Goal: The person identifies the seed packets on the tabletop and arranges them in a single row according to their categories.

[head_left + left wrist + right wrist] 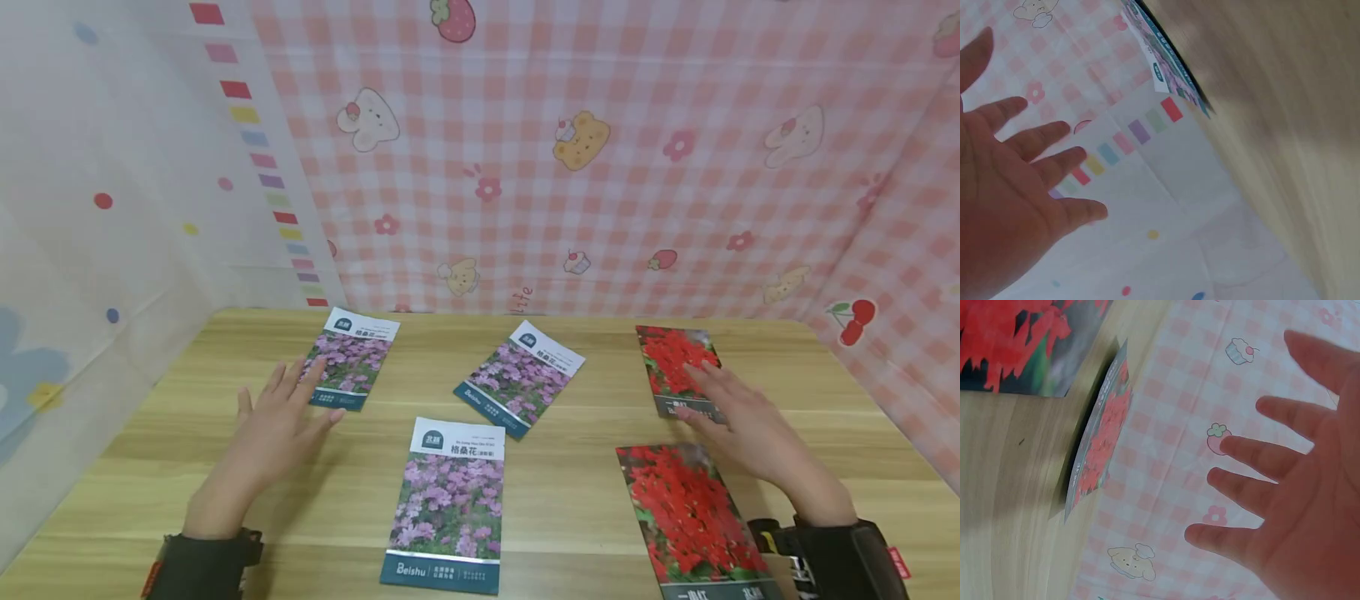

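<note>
Both hands hover over the table with fingers spread and nothing held. My left hand (279, 427) is nearest a purple-flower seed packet (351, 354) at the back left, its fingertips overlapping that packet's left edge in the head view. My right hand (750, 421) overlaps the right side of a red-flower seed packet (675, 367) at the back right. A second red-flower packet (686, 508) lies in front of it, below the right wrist. Two more purple-flower packets lie between the hands: one tilted (520, 379) near the back, one larger-looking packet (447, 504) at the front.
The wooden table (570, 500) ends at a pink checked cloth (525, 208) with cartoon prints behind it. A white dotted cloth (135, 233) hangs on the left, and more checked cloth (915, 333) on the right. Dark bands (206, 567) wrap both wrists.
</note>
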`<state>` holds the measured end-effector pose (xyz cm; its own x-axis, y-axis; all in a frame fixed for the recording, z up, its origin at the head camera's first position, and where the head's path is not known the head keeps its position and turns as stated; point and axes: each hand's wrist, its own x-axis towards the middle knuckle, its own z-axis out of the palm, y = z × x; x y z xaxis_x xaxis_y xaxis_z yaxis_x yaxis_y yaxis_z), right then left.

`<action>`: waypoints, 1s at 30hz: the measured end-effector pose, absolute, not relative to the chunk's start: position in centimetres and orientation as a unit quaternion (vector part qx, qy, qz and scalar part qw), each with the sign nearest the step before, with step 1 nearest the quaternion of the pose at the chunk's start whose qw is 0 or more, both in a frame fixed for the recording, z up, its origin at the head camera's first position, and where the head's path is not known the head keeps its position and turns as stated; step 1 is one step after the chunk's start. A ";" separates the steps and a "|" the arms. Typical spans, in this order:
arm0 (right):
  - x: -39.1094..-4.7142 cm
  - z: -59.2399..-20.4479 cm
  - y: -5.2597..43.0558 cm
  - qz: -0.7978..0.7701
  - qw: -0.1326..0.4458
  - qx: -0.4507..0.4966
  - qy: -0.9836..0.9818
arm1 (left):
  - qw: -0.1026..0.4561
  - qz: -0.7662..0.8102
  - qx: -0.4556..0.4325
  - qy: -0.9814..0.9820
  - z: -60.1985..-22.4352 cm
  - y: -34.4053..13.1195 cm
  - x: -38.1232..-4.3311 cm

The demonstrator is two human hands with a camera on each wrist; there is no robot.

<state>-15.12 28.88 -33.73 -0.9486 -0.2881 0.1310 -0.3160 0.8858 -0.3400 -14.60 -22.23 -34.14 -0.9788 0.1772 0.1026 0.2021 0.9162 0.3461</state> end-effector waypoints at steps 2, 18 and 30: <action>-15.1 -33.5 28.9 0.184 0.063 0.154 -0.969 | 0.040 -0.198 -0.090 -0.975 -34.2 -22.5 -14.8; -13.7 -31.9 27.7 0.268 0.243 0.127 -0.923 | -0.069 -0.273 0.041 -0.959 -34.9 -25.4 -19.8; -12.6 -31.2 24.9 0.237 0.257 0.229 -0.908 | -0.084 -0.256 0.131 -0.954 -36.6 -25.6 -21.8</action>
<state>-12.60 24.90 -31.18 -0.7626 -0.2946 0.5758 -0.5384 0.7826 -0.3127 -21.82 -25.65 -36.62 -0.9518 -0.2065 -0.2268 -0.2922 0.8350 0.4663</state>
